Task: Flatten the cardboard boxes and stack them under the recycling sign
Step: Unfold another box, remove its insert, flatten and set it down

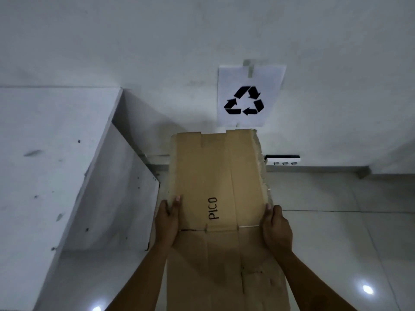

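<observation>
A flattened cardboard box (215,176) marked "PICO" is gripped at its side edges by the left hand (167,223) and right hand (277,230), below the taped recycling sign (250,95).

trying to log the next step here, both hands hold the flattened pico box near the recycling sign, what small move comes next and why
Probably lower the flattened cardboard box toward the floor against the wall beneath the recycling sign. The left hand and right hand grip its side edges, it is already flat, and its far edge sits just under the sign.
</observation>
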